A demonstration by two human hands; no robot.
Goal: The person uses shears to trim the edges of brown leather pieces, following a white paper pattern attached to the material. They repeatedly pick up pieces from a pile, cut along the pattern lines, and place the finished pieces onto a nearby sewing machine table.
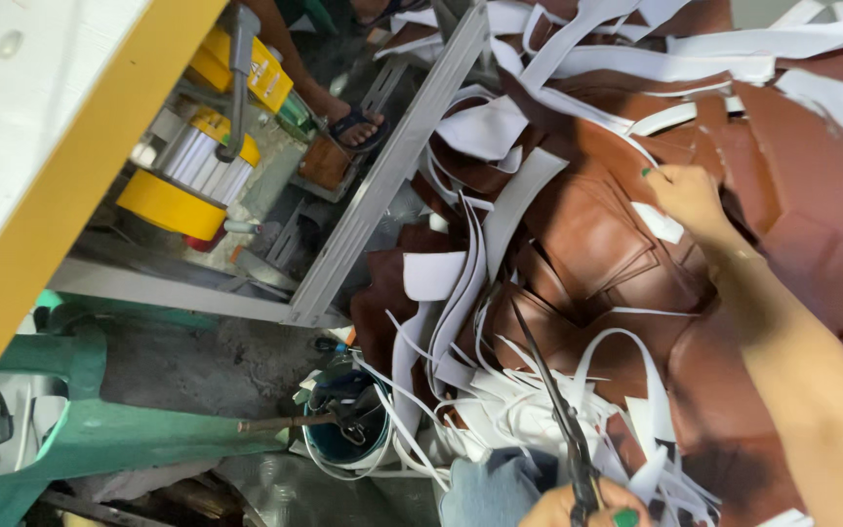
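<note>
My right hand (687, 198) reaches from the lower right into a heap of brown leather pieces (597, 244), its fingertips pinching the edge of one piece. My left hand (582, 507), at the bottom edge with green nails, grips the handles of long dark scissors (550, 390). The blades point up over white strips of trimmings (500, 210) that lie tangled among the leather. My knee in blue jeans (490, 488) shows beside the left hand.
A grey metal frame rail (382, 176) runs diagonally left of the heap. Beyond it stand a yellow and silver machine (192, 161) and another person's sandalled foot (355, 125). A blue bucket with tools (348, 425) and a green plastic chair (90, 429) are at lower left.
</note>
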